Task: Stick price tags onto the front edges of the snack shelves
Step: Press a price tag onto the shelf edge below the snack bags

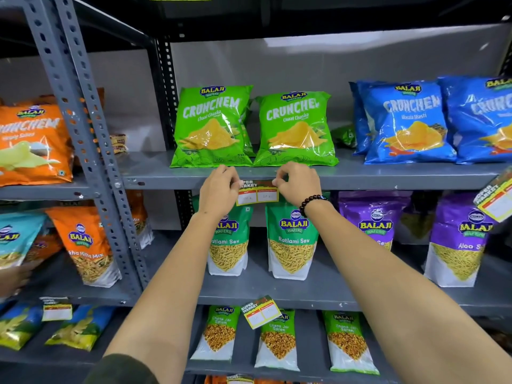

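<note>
A price tag (257,193), yellow-edged with red and white boxes and "SUPER MARKET" print, lies against the front edge of the grey snack shelf (360,182). My left hand (219,189) pinches the tag's left top corner. My right hand (299,182), with a dark bead bracelet at the wrist, pinches its right top corner. Two green Crunchem bags (212,126) stand on the shelf just above the tag.
Blue Crunchem bags (407,120) fill the shelf's right, orange ones (30,142) the left rack. Green Ratlami Sev pouches (292,242) stand on the shelf below. Other tags hang at the lower shelf edge (260,311), far right (496,199) and lower left (56,310). A perforated grey upright (91,162) divides the racks.
</note>
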Demonstrator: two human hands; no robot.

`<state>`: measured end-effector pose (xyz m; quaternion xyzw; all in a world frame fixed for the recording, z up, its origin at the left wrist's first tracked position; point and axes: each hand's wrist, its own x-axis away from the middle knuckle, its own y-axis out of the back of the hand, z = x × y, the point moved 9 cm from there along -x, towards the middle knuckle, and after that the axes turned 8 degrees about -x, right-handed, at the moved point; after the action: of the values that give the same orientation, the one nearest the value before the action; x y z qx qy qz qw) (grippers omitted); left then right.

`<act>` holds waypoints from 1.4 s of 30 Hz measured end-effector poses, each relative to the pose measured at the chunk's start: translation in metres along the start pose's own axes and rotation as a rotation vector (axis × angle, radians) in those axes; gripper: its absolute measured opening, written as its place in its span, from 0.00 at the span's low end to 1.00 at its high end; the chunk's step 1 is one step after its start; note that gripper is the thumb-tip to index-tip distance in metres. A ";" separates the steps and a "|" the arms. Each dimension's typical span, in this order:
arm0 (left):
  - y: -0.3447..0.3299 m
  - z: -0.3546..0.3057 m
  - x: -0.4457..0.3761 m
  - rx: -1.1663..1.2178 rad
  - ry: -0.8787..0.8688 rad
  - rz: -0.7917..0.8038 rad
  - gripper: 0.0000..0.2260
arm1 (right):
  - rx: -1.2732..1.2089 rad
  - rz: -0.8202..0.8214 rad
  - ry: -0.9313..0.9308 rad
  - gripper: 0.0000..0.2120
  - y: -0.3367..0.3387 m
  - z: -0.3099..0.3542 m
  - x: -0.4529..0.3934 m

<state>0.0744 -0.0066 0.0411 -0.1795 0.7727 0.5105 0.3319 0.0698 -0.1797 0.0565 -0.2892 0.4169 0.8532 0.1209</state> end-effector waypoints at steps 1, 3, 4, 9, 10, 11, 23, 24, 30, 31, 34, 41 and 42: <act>0.000 0.001 -0.001 -0.011 0.009 -0.006 0.07 | 0.005 -0.002 -0.004 0.07 0.000 0.000 -0.001; 0.001 0.001 -0.003 -0.035 0.026 -0.021 0.06 | 0.017 -0.008 -0.012 0.07 0.000 0.001 -0.003; 0.002 0.001 -0.004 -0.046 0.035 -0.030 0.07 | 0.021 -0.015 -0.017 0.07 0.000 0.001 -0.003; 0.003 0.003 -0.005 -0.044 0.116 -0.066 0.06 | 0.028 -0.064 -0.028 0.06 -0.001 0.002 -0.003; 0.004 0.006 -0.005 -0.025 0.140 -0.074 0.07 | 0.019 -0.082 -0.029 0.06 -0.001 0.001 -0.003; 0.004 0.007 -0.005 -0.009 0.155 -0.078 0.08 | 0.000 -0.100 -0.034 0.05 0.000 -0.001 -0.003; 0.001 0.003 -0.011 -0.032 0.164 -0.077 0.22 | 0.010 -0.180 -0.089 0.25 -0.006 -0.004 -0.005; 0.001 0.001 -0.009 -0.037 0.147 -0.078 0.22 | 0.018 -0.184 -0.078 0.24 -0.007 -0.003 -0.002; -0.027 0.017 0.059 -0.048 0.127 -0.165 0.31 | 0.162 -0.206 0.325 0.26 -0.046 0.010 0.062; -0.039 0.025 0.081 -0.051 0.161 -0.162 0.32 | 0.194 -0.184 0.391 0.26 -0.060 0.007 0.079; -0.088 0.047 0.148 -0.111 0.216 -0.007 0.30 | 0.257 0.033 0.433 0.21 -0.117 -0.021 0.128; -0.200 0.090 0.262 -0.211 0.216 0.454 0.17 | 0.346 0.563 0.201 0.10 -0.223 -0.110 0.201; -0.209 0.094 0.269 -0.226 0.215 0.475 0.15 | 0.357 0.568 0.194 0.11 -0.230 -0.116 0.203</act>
<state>0.0424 0.0085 -0.3103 -0.0825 0.7621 0.6348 0.0968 0.0551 -0.1339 -0.2679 -0.2158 0.6328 0.7350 -0.1130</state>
